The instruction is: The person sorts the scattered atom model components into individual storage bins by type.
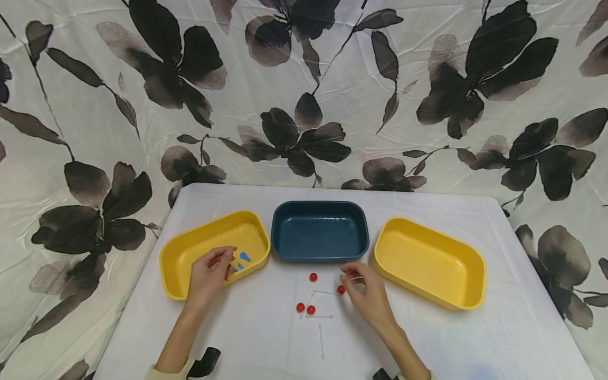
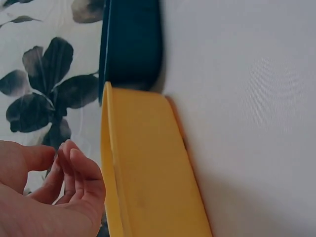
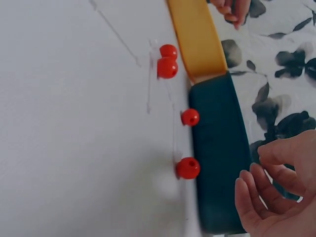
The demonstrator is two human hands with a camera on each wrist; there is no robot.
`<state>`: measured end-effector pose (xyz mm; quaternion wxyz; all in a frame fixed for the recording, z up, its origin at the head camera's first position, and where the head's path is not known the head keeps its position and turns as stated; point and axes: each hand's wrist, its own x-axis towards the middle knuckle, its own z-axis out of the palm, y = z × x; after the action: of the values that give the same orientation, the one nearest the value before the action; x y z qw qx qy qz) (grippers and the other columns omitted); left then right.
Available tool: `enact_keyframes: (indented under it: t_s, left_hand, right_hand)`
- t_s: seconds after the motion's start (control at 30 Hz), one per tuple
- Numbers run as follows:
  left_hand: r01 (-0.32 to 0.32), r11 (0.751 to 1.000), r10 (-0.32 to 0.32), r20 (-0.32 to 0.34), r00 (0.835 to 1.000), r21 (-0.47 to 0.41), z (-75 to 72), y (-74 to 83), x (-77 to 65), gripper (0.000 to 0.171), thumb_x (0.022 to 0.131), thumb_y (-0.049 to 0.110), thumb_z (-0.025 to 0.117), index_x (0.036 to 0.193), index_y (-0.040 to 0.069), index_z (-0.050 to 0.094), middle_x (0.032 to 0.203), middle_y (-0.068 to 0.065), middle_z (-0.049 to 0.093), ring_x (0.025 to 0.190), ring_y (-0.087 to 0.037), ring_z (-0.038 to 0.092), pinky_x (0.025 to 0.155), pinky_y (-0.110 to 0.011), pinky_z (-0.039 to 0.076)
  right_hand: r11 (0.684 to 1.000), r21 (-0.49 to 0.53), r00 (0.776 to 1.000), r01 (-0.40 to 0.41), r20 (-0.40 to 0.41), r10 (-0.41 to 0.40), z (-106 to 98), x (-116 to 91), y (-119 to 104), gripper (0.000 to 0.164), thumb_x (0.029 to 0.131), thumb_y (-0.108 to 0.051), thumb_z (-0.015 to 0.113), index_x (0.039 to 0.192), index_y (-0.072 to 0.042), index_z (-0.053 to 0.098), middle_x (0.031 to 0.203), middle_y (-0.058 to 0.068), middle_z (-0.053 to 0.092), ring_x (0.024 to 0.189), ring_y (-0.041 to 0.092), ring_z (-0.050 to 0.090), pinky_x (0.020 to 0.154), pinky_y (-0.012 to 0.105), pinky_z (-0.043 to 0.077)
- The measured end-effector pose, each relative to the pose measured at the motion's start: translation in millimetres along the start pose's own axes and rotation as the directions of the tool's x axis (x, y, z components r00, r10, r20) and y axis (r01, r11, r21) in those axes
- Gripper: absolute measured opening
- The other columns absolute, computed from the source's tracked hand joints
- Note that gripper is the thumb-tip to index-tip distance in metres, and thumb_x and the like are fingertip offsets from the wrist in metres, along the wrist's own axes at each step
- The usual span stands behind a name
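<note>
My left hand [image 1: 210,272] is over the front right part of the left yellow tray [image 1: 190,237], its fingers bent toward the thumb. Small blue drop-shaped pieces [image 1: 244,256] lie in that tray beside the fingertips. In the left wrist view nothing shows between the left thumb and fingers. My right hand [image 1: 368,295] hovers by the front right corner of the dark blue tray [image 1: 320,257], fingers loosely curved and holding nothing. Close to its fingertips in the head view is a red bead [image 1: 341,290]. More red beads [image 3: 190,117] lie on the white table in front of the blue tray.
Several thin, whitish sticks [image 1: 321,340] with small ends lie among and in front of the beads. A second yellow tray [image 1: 429,264] stands on the right with nothing in it. Behind the table [image 1: 266,338] hangs a flower-patterned cloth [image 1: 380,105].
</note>
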<state>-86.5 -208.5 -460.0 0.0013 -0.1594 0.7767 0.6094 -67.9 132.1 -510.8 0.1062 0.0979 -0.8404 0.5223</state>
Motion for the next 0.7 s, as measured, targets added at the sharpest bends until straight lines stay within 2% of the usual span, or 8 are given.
enact_keyframes:
  t_s: [0.17,0.47,0.7]
  left_hand:
    - [-0.018,0.997,0.020,0.024,0.999,-0.081,14.9,-2.9,-1.1,0.035,0.105,0.020,0.061,0.124,-0.009,0.064,0.099,-0.012,0.067,0.075,-0.014,0.063,0.067,-0.019,0.057]
    - [-0.023,0.994,0.027,0.037,0.999,-0.103,37.9,-5.6,-3.6,0.029,0.104,0.017,0.063,0.121,-0.007,0.068,0.103,-0.022,0.066,0.080,-0.024,0.066,0.069,-0.020,0.058]
    - [-0.021,0.988,0.028,0.045,0.999,-0.153,57.2,-6.9,-6.6,0.026,0.103,0.012,0.064,0.116,-0.010,0.068,0.095,-0.020,0.067,0.070,-0.015,0.065,0.064,-0.017,0.057]
  right_hand:
    - [1.000,0.001,1.000,-0.019,-0.005,0.019,-0.9,-3.5,5.7,0.018,0.089,0.005,0.076,0.105,0.001,0.072,0.098,0.008,0.071,0.085,0.017,0.066,0.078,0.030,0.060]
    - [0.996,-0.021,0.996,-0.085,0.010,0.085,-2.3,-12.6,13.5,0.019,0.089,0.005,0.075,0.107,0.000,0.072,0.100,0.010,0.070,0.085,0.017,0.067,0.078,0.028,0.059]
    - [0.994,-0.061,0.996,-0.091,0.007,0.092,-1.3,-21.9,20.0,0.022,0.087,0.006,0.077,0.107,-0.002,0.072,0.095,0.005,0.067,0.084,0.013,0.064,0.075,0.026,0.059]
